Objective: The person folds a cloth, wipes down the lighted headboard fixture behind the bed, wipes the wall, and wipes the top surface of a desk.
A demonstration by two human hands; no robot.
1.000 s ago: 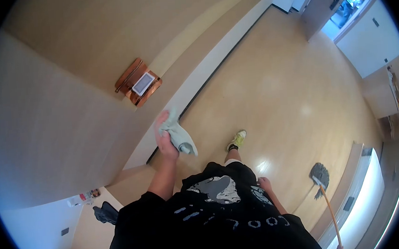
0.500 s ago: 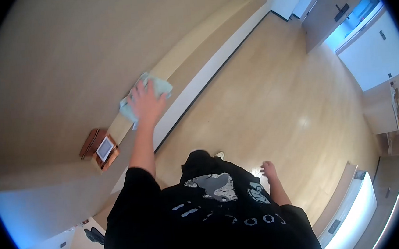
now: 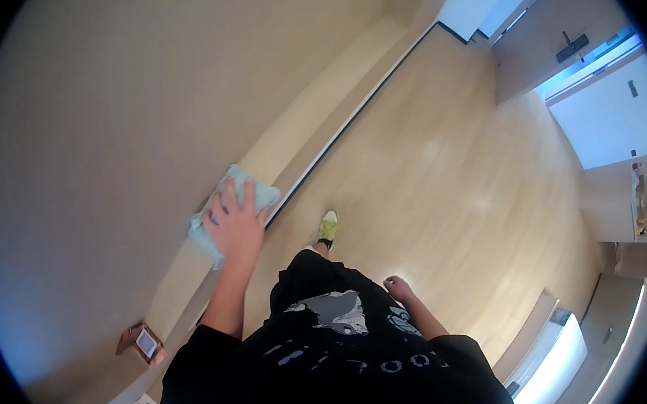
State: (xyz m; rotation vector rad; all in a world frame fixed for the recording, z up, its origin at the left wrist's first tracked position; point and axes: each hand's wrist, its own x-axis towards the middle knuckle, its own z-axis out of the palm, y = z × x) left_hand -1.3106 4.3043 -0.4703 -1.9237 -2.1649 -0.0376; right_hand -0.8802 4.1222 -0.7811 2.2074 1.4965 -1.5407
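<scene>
A pale green cloth lies folded on the narrow wooden ledge along the wall. My left hand is on top of it, fingers spread and bent over the cloth, pressing it to the ledge; the palm side is hidden. My right hand hangs low beside my body, above the floor. Its fingers are loosely curled, and nothing shows in them. On the ledge behind my left arm stands a reddish-brown box-like object with a small white-framed panel.
Light wood floor stretches ahead and to the right. One shoe shows in front of me. A door with a dark handle stands at upper right, near white cabinets. A white-topped unit is at lower right.
I have advanced along the ledge, with my left hand and the cloth moving along it. The brown object now lies farther behind, and a shoe has come into view.
</scene>
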